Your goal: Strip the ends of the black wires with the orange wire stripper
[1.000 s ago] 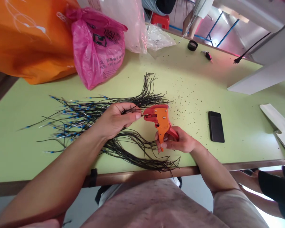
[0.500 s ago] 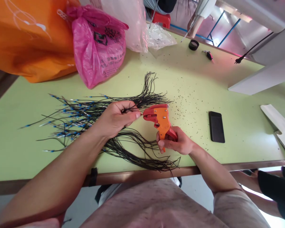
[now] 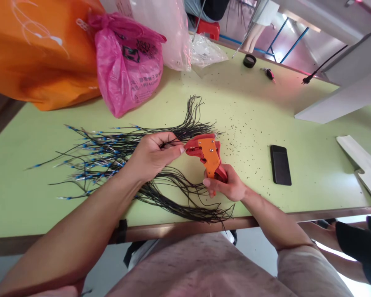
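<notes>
My right hand [image 3: 224,183] is wrapped round the handles of an orange and red wire stripper [image 3: 208,150], its jaws pointing left. Pinched between the thumb and finger of my left hand [image 3: 156,154] is a thin black wire [image 3: 164,144]. Those fingertips are right at the stripper's jaws, and the wire's end is hidden there. Under and behind my left hand lies a spread of black wires [image 3: 188,132] with blue and silvery ends [image 3: 95,154] to the left. A second bundle of black wires [image 3: 173,202] curves along the front of the table.
A pink plastic bag [image 3: 128,78], an orange bag [image 3: 49,62] and clear plastic bags [image 3: 163,37] stand at the back left. A black phone [image 3: 280,165] lies to the right, near scattered dark clippings [image 3: 238,132]. Further back are a black ring [image 3: 249,61] and a plug [image 3: 307,79].
The stripper and my right hand have shifted slightly left and up. The stripper's handles appear a little differently placed. My left hand still pinches the wire at the jaws.
</notes>
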{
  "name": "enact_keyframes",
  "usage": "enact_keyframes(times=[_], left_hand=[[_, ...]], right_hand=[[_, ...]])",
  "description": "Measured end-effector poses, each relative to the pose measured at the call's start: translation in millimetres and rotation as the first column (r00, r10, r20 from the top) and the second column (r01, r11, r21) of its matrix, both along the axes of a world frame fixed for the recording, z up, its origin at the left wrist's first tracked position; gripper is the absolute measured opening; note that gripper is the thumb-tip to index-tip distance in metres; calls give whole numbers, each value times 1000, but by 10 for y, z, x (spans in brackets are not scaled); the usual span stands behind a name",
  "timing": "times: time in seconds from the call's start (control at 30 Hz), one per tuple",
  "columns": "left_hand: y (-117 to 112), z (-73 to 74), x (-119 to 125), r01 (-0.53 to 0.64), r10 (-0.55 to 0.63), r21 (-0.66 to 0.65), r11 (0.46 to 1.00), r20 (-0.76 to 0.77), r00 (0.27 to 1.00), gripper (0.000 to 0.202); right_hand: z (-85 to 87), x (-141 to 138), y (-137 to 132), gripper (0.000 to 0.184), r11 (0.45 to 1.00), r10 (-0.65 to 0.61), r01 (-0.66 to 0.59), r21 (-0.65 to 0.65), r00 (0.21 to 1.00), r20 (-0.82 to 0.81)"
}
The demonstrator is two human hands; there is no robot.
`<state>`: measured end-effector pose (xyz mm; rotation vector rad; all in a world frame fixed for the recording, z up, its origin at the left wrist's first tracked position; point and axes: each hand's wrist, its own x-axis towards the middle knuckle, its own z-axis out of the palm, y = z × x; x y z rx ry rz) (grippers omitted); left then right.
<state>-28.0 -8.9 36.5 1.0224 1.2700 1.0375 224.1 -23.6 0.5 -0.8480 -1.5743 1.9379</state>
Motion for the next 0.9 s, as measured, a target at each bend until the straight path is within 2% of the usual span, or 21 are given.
enact_keyframes(times=[0.1, 0.27, 0.47, 0.6, 0.9], left_hand=[[9, -29, -16, 45, -45, 22, 999, -12, 999, 29], [12, -51, -24, 80, -78, 35, 996, -35, 996, 29], [1, 5, -40, 82, -71, 72, 994, -142, 987, 28], [-8, 2, -54, 81, -76, 44, 996, -118, 990, 36], [-1, -82, -110, 43, -39, 71, 997, -59, 997, 37]], right_hand=[[-11, 5, 30, 39, 996, 83, -85, -38, 995, -47], [-75, 66, 70, 41, 987, 95, -104, -121, 993, -72], [-78, 119, 88, 51, 981, 134, -145, -133, 987, -84], [-70, 142, 112, 59, 979, 164, -176, -106, 980, -110], [-73, 173, 120, 67, 955, 202, -232, -185, 964, -171]])
